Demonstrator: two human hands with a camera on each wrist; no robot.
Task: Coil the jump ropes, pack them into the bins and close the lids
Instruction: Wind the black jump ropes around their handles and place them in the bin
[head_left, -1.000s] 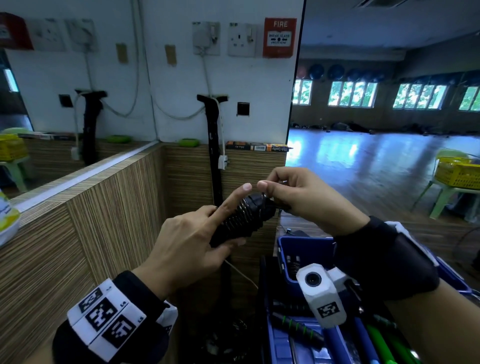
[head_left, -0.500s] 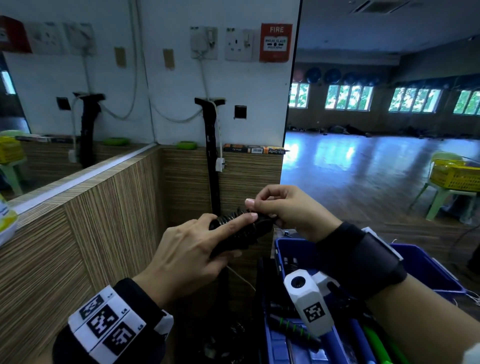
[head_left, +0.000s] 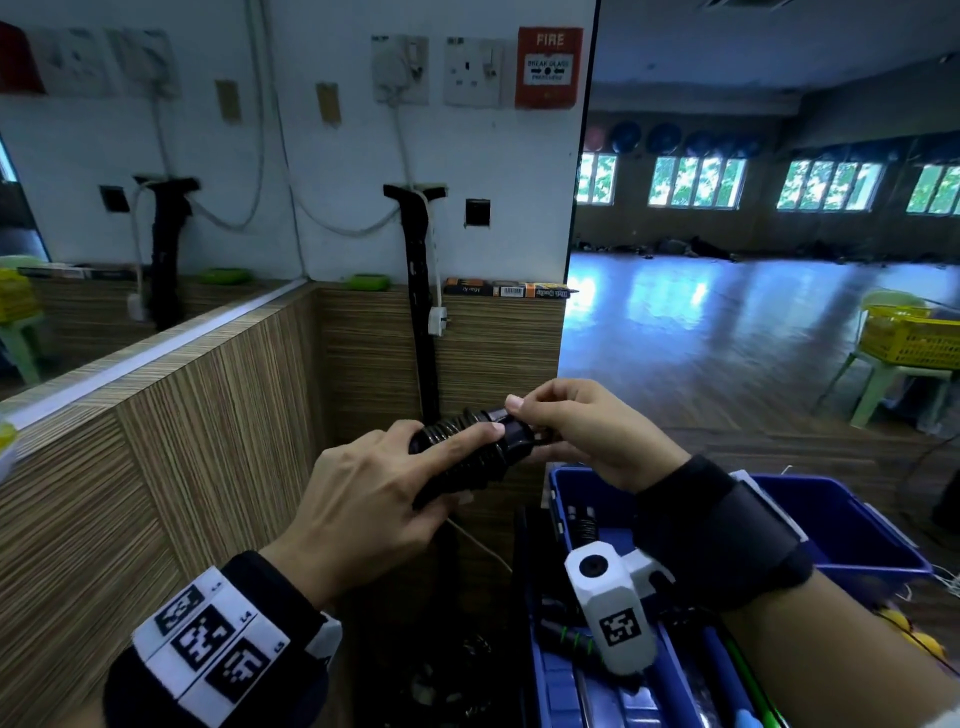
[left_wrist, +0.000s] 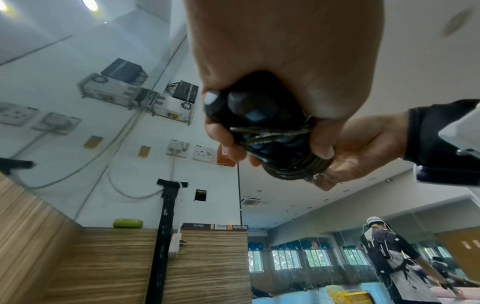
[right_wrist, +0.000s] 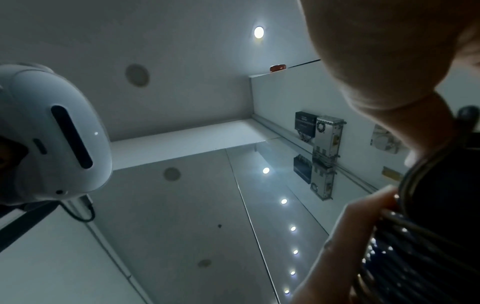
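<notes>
A black jump rope, its thin cord wound tightly round the handles, is held up between both hands above a blue bin. My left hand grips the bundle from below, its forefinger lying straight along the coils. My right hand pinches the bundle's right end with thumb and forefinger. In the left wrist view the coiled rope sits deep in my left hand, with the right hand behind it. The right wrist view catches the wound cord at its right edge.
The blue bin holds other jump ropes with green and black handles. A striped wooden half-wall stands close on the left, with a mirror above it. A yellow basket rests on a pale green chair far right. Yellow objects lie by the bin.
Both hands have dropped lower with the bundle. The left forefinger has laid itself flat along the coils, and the right hand has shifted its pinch onto the bundle's end.
</notes>
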